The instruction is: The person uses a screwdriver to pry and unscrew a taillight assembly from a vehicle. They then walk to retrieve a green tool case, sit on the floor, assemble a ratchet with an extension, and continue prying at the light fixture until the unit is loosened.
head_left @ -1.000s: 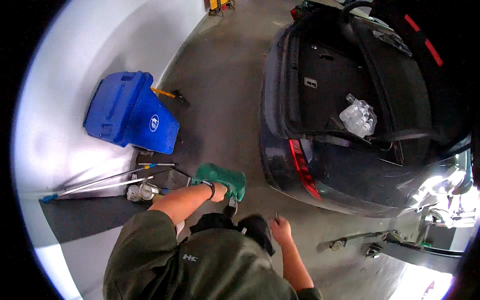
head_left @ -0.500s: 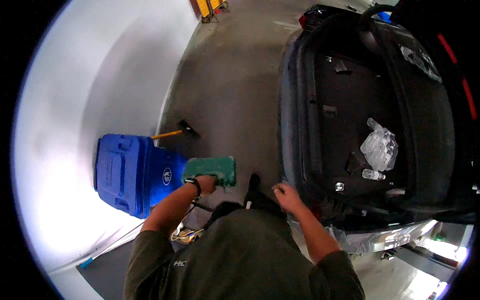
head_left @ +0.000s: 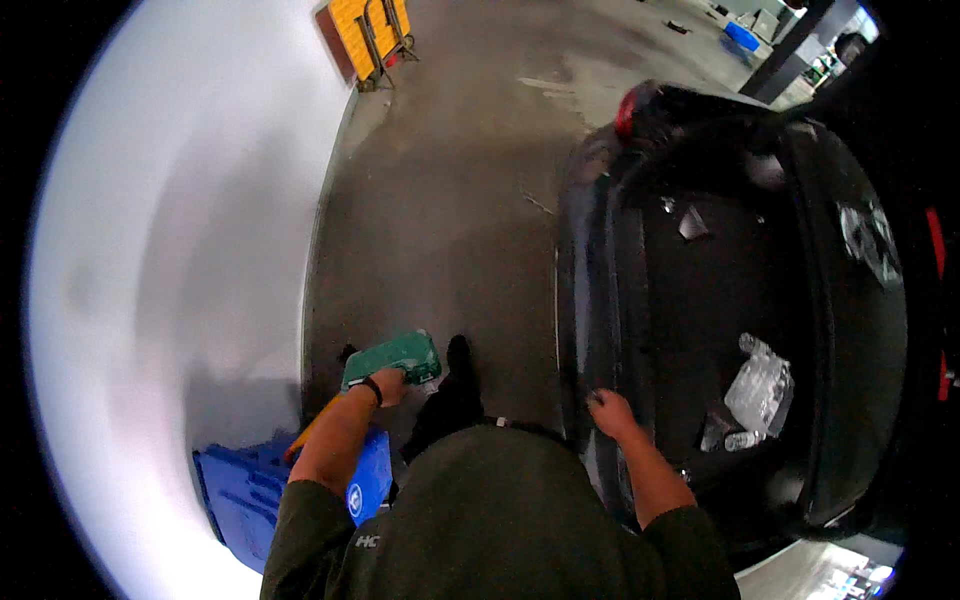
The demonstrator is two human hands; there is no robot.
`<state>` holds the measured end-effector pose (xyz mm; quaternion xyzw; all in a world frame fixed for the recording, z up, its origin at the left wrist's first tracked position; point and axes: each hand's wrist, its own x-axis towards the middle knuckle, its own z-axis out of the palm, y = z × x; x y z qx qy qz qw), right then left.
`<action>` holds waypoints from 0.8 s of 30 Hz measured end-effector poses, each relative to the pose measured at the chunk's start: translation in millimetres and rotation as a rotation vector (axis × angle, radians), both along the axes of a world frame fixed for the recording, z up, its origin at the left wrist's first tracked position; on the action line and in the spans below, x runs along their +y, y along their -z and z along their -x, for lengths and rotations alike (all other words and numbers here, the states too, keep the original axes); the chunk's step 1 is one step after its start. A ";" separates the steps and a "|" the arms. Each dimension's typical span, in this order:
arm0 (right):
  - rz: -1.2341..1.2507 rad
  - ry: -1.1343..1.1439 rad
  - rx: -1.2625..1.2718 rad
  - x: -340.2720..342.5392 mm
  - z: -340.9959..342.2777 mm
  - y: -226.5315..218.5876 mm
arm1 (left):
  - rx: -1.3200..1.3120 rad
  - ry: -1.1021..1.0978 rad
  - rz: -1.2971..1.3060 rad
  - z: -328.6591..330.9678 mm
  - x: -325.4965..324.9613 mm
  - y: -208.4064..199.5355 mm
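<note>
My left hand [head_left: 388, 386] grips a green hard case [head_left: 400, 352] near its lower edge and carries it low above the floor, close to my feet. The fingers are wrapped round the grip. By the rear edge of a dark car's open trunk [head_left: 665, 300] is my right hand [head_left: 611, 412], its fingers curled closed; whether anything small is in them is hidden. Inside the trunk lie a clear plastic wrap with bottles [head_left: 762, 392] and a loose clear bottle [head_left: 744, 441].
A blue wheeled bin [head_left: 240, 495] stands against the white wall [head_left: 220, 250] at lower left. A long-handled hammer [head_left: 318, 424] is beside it, partly covered by my left arm. Farther off, a yellow folding stand [head_left: 370, 35] leans by the wall. Grey floor [head_left: 455, 210] runs between wall and car.
I have moved forward past the blue bin, which now sits lower in view. The green case has come along in my left hand. My right hand now appears over the trunk's edge.
</note>
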<state>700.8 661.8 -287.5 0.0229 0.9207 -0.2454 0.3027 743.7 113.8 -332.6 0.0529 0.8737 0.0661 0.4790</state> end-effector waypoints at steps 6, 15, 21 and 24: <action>-0.015 0.225 -0.300 -42.8 67.2 9.3 | -0.149 -0.101 -0.019 187.9 -67.8 -21.8; -0.375 -0.719 -0.151 -42.2 207.0 154.4 | -0.102 0.147 -0.003 532.7 -70.8 -65.5; -0.014 0.558 -0.718 -162.9 474.5 98.3 | -0.076 0.233 0.013 736.7 -81.6 -75.0; 0.350 0.811 -0.404 -197.9 569.3 27.9 | 0.010 0.288 -0.024 822.0 -77.1 -95.2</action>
